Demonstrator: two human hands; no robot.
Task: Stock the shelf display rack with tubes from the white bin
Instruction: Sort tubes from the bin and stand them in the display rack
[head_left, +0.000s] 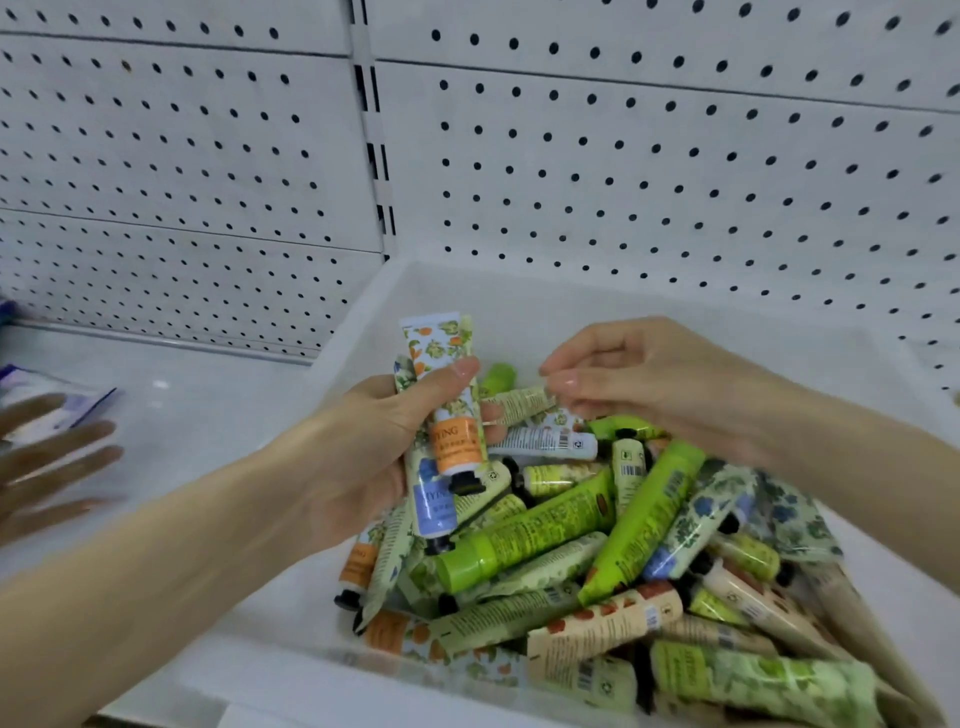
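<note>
A white bin (363, 332) on the shelf holds a heap of several hand-cream tubes (639, 551), green, cream and floral. My left hand (363, 467) grips a small bunch of tubes over the bin's left side. In front is an orange-labelled tube (457, 447) and behind it a blue-labelled one (434, 509). My right hand (649, 384) hovers over the heap, and its fingertips pinch the crimped end of a pale printed tube (522, 405) that lies beside the bunch.
White pegboard (675, 171) backs the shelf, with a slotted upright (376, 156) between its panels. The white shelf surface (208, 405) runs left of the bin. At the far left, another person's blurred hand (52, 462) lies near a purple-and-white packet (57, 400).
</note>
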